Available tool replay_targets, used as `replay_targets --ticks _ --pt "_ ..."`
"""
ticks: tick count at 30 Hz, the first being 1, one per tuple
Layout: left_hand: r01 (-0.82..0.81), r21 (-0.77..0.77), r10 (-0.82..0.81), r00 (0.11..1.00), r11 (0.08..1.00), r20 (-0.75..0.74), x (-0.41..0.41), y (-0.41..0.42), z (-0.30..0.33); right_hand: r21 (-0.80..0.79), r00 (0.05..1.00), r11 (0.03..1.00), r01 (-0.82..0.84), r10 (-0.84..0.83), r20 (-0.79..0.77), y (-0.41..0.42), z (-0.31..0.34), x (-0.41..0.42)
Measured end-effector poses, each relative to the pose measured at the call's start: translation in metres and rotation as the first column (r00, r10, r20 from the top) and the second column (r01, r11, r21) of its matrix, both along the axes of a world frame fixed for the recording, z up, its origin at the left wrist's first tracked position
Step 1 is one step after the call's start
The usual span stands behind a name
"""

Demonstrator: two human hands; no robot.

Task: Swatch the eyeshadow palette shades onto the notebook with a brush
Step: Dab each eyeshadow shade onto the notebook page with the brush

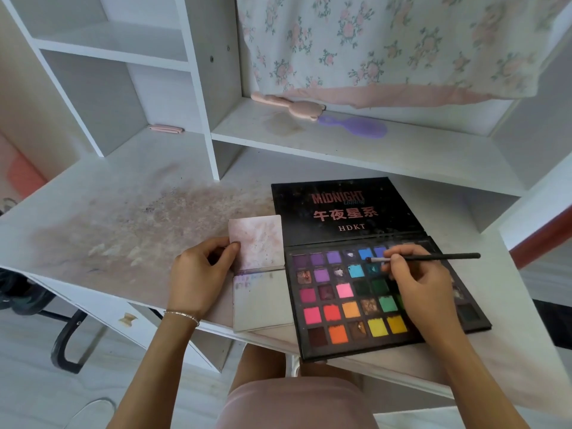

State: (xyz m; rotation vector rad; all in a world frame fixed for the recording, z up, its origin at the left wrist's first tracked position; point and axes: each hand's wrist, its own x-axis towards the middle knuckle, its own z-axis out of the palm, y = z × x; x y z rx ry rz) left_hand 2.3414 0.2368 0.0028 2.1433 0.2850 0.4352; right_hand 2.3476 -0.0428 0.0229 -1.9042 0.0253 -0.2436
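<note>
The eyeshadow palette (365, 292) lies open on the tabletop (130, 218), at 3 o'clock of the notebook (261, 274). The right hand (414, 283) pinches the brush (424, 258) over the blue pans; the left hand (201, 274) grips the notebook's left edge.

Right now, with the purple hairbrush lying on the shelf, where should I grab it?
Take the purple hairbrush by its narrow handle, the left end nearest the pink brush. It lies flat with the wide head to the right, so come from above and pinch across the handle, probably clearing the pink one.
</note>
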Motion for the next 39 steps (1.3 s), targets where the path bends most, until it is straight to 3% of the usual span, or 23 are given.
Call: replay_targets --ticks 16,31,39 --pt "0.004 0.034 -0.005 1.0 0.999 0.03 -0.0013 -0.0009 0.0002 -0.292 0.999 0.956 -0.025 0.031 0.017 0.0012 -0.006 0.0038" --pt "-0.004 0.029 0.003 1.0 1.0 0.025 -0.0012 -0.0011 0.0001 -0.309 0.999 0.951 -0.029 0.035 0.014 0.0017 -0.0053 0.0022" --pt "-0.008 0.037 0.007 1.0 0.999 0.016 -0.0001 -0.0009 -0.0004 -0.232 0.999 0.973 -0.002 0.012 0.039 0.0054 -0.0005 -0.0017"
